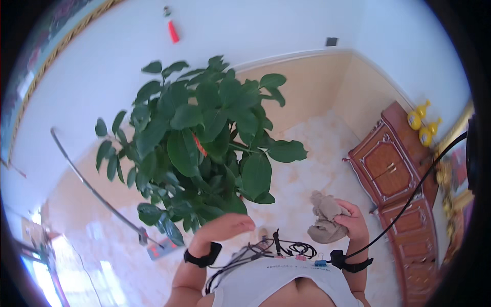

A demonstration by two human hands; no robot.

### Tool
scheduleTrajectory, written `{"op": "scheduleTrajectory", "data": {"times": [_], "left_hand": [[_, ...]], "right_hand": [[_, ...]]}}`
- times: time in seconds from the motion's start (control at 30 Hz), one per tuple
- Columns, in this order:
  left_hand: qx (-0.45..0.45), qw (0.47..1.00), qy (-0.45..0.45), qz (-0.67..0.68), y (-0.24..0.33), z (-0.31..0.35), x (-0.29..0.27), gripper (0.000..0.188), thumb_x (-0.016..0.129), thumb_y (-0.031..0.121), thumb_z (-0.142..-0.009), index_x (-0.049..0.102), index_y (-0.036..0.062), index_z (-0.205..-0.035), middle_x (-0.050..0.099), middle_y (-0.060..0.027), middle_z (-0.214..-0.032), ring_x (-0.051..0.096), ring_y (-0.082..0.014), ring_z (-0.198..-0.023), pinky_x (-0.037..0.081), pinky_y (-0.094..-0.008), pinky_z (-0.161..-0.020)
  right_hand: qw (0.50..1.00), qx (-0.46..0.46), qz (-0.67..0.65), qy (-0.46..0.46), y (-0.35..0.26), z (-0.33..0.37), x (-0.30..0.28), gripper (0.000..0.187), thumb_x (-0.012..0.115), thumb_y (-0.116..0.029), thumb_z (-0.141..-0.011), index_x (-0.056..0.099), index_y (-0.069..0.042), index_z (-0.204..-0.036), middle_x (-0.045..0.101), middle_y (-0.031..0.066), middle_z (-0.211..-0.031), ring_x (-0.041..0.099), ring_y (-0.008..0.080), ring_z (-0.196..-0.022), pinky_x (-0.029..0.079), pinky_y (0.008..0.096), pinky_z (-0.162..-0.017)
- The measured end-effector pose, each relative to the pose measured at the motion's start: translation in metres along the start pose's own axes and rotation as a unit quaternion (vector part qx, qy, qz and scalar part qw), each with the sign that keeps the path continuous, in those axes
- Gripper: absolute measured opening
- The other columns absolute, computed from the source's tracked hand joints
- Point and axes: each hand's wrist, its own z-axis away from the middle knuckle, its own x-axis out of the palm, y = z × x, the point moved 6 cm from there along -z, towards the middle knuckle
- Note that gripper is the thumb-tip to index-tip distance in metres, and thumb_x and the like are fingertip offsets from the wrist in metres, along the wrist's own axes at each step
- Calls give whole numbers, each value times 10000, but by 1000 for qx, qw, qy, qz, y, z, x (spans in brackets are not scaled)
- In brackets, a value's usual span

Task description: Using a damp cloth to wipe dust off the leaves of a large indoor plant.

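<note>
My right hand is closed on a crumpled grey-brown cloth, held out to the right of my body. Part of the cloth hangs free on its left side. In front of my chest, my left hand is turned inward with its fingers stretched out side by side, and nothing shows in it. It is just below the lower leaves of a large green leafy plant, nearest to them; whether it touches one I cannot tell. Among the leaves a small strip of red shows. Foliage hides the plant's pot.
A carved reddish-brown wooden cabinet stands at the right, with yellow gourd-shaped ornaments on top. A metal pole leans at the left. Black cables lie against my white top. A red tassel hangs on the far wall.
</note>
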Motion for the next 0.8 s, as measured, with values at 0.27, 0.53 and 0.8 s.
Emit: {"op": "scheduleTrajectory", "data": {"times": [0.27,0.53,0.8], "left_hand": [[-126,800,456,370,-58,5,-77,186,439,141,-824,539,3,-898,565,-39,-827,543,-112,-737,429,-230,-655],[-138,742,499,426,-83,0,14,250,452,107,-809,523,-7,-1019,555,-59,-934,537,-139,-868,426,-242,-733],[-47,613,660,432,-61,16,59,214,435,65,-813,510,-17,-996,563,-90,-939,550,-160,-865,445,-259,-732]], "right_hand": [[979,11,42,-201,-11,-76,-15,407,617,-69,-621,505,40,-997,529,103,-993,489,195,-937,359,300,-838],[697,91,164,-692,15,-104,147,454,539,-71,-741,385,-3,-1162,400,94,-1161,393,179,-1060,296,280,-899],[803,386,-109,-440,73,-139,180,401,490,-110,-767,396,-83,-1156,494,54,-1066,496,165,-949,413,300,-799]]}}
